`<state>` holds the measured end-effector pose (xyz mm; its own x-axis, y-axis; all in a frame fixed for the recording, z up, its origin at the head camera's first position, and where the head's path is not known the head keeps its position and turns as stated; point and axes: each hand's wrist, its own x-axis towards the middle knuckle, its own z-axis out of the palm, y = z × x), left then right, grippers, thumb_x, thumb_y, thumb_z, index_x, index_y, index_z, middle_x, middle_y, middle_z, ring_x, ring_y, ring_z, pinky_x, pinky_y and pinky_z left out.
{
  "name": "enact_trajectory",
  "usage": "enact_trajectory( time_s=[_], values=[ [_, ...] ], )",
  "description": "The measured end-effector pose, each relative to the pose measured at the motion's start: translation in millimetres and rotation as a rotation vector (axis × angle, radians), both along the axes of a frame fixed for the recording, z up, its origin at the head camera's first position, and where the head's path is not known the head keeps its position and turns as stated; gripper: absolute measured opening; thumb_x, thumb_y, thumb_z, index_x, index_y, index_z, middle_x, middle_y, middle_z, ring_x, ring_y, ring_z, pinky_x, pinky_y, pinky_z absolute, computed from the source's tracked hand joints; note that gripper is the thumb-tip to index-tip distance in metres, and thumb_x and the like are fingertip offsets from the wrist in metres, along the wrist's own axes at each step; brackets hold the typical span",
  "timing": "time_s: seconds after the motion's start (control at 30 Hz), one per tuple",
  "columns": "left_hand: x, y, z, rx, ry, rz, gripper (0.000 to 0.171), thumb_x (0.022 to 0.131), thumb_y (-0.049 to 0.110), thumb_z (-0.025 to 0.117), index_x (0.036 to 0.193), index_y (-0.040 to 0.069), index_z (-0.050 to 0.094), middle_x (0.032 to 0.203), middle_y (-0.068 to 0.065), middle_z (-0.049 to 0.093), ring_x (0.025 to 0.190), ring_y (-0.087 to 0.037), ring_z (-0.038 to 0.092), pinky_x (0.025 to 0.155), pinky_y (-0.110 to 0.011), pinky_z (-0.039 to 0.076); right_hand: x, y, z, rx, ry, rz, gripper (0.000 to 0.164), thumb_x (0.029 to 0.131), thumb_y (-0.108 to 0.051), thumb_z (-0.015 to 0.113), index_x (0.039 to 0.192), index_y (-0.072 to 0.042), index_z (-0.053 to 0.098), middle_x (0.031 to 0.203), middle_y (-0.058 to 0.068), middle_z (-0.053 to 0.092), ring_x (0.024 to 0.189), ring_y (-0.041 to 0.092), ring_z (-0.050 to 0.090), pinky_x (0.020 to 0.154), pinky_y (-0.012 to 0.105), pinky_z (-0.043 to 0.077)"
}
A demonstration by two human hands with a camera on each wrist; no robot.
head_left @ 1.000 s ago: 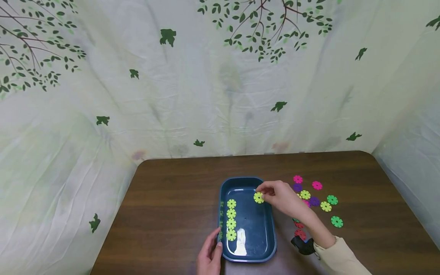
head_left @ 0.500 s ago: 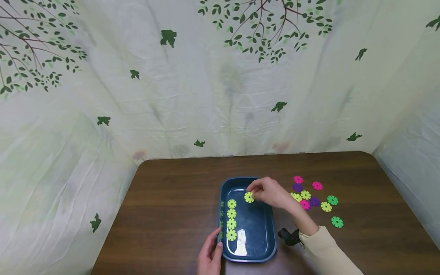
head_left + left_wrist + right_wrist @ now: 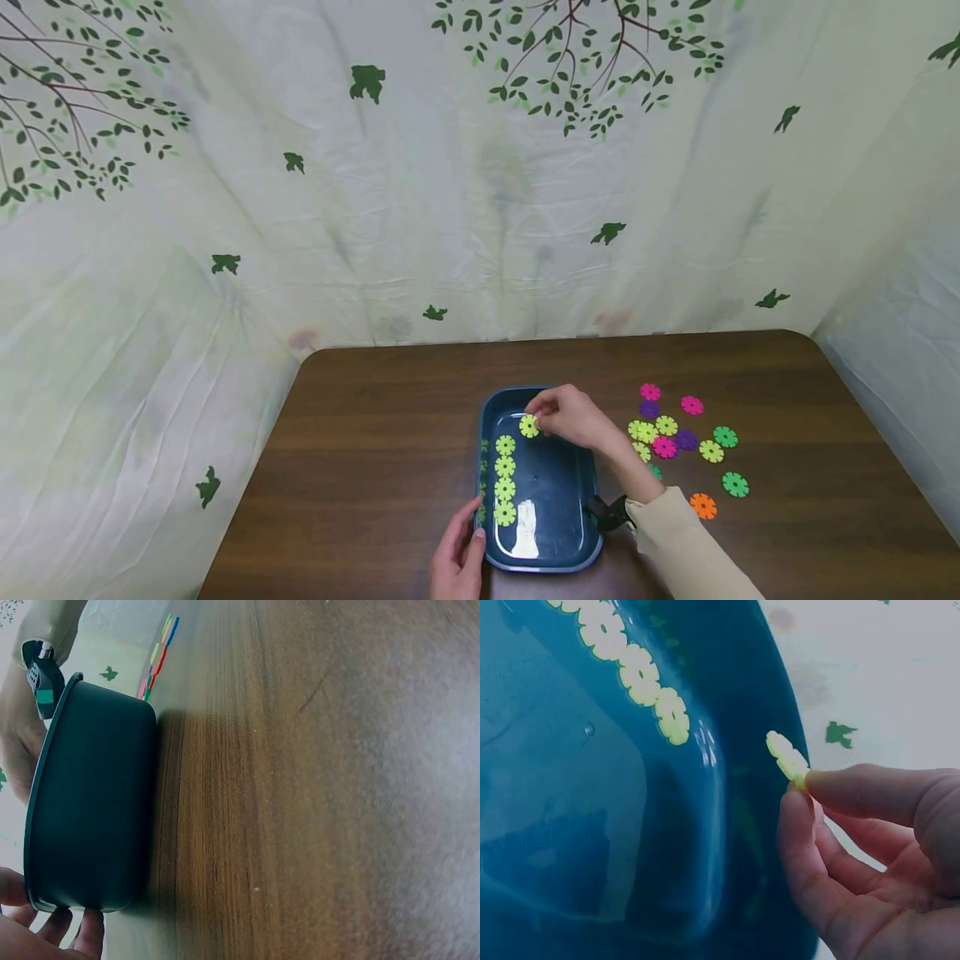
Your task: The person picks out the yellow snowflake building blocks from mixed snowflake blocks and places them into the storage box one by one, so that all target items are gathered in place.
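Observation:
My right hand (image 3: 570, 415) pinches a yellow flower-shaped disc (image 3: 528, 426) between thumb and fingertips, above the far part of a blue tray (image 3: 555, 564). In the right wrist view the disc (image 3: 786, 756) is seen nearly edge-on, over the tray. Several matching yellow discs (image 3: 505, 466) lie in a straight column along the tray's left side, just nearer than the held one. My left hand (image 3: 457, 554) grips the tray's left side near the front. In the left wrist view its thumb is at the rim and its fingertips (image 3: 91, 930) press the outer wall.
Right of the tray, pink (image 3: 692, 405), purple (image 3: 686, 440), green (image 3: 735, 484), yellow (image 3: 711, 451) and orange discs (image 3: 703, 506) lie scattered on the brown table (image 3: 375, 467). A leaf-printed white cloth (image 3: 450, 208) hangs behind the table. My right forearm passes over the tray's right rim.
My right hand has moved left over the tray with the yellow disc, toward the column's far end. Its sleeve has uncovered an orange disc. My left hand and the tray have stayed put.

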<state>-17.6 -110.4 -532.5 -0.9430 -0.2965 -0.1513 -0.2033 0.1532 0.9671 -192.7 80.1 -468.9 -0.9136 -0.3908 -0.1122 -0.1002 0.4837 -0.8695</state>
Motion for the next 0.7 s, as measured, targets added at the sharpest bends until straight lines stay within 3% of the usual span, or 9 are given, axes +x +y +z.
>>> enact_trajectory(
  time_s=[0.3, 0.47, 0.7],
  values=[
    [-0.9, -0.9, -3.7, 0.019, 0.057, -0.008, 0.040, 0.092, -0.005, 0.054, 0.129, 0.008, 0.062, 0.131, -0.021, 0.060, 0.118, -0.031, 0.057, 0.088, -0.017, 0.047, -5.0, -14.2, -11.9, -0.034, 0.017, -0.050, 0.014, 0.087, 0.003, 0.065, 0.099, -0.001, 0.073, 0.079, 0.006, 0.066, 0.068, 0.016, 0.062, 0.066, 0.031, 0.053],
    [-1.4, -0.7, -3.0, 0.019, 0.031, -0.001, 0.040, 0.092, -0.005, 0.055, 0.129, 0.009, 0.062, 0.132, -0.021, 0.059, 0.119, -0.031, 0.057, 0.088, -0.019, 0.047, -6.5, -22.5, -19.2, -0.028, 0.015, -0.082, 0.013, 0.087, 0.002, 0.067, 0.098, -0.003, 0.074, 0.079, 0.005, 0.067, 0.067, 0.016, 0.062, 0.064, 0.030, 0.052],
    [-1.0, -0.5, -0.7, 0.006, -0.023, 0.001, 0.039, 0.093, -0.002, 0.055, 0.130, 0.012, 0.062, 0.132, -0.020, 0.059, 0.119, -0.030, 0.057, 0.092, -0.030, 0.050, -8.4, -27.9, -33.0, -0.027, 0.028, -0.104, 0.012, 0.088, 0.000, 0.067, 0.098, -0.003, 0.074, 0.081, 0.005, 0.067, 0.068, 0.016, 0.062, 0.064, 0.031, 0.053]
  ],
)
